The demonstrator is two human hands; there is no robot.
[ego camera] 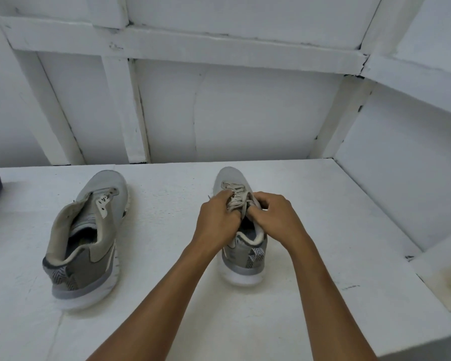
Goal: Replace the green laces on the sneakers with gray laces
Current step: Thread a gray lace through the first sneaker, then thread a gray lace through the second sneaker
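On the table [167, 230], one sneaker [228, 175] is carrying gray laces [236, 201] up most of its eyelets, while the other sneaker [89, 230] is lying unlaced, so about half seems left. No green laces are showing. The left hand [215, 220] and right hand [274, 214] are reaching forward, each grip pinching the laces by the tongue.

Both bare forearms extend from 6 o'clock: the left forearm [171, 295] slants toward 1 o'clock and the right forearm [319, 295] leans toward 11 o'clock, so the wrists converge. The left hand [215, 220] is turned back-up, its fingers curled inward toward 2 o'clock and pinching the lace [236, 204]. The right hand [274, 217] sits just beside it at its 3 o'clock, also back-up, with its fingers bent toward 9 o'clock onto the same lace. The two sets of fingertips are close together.
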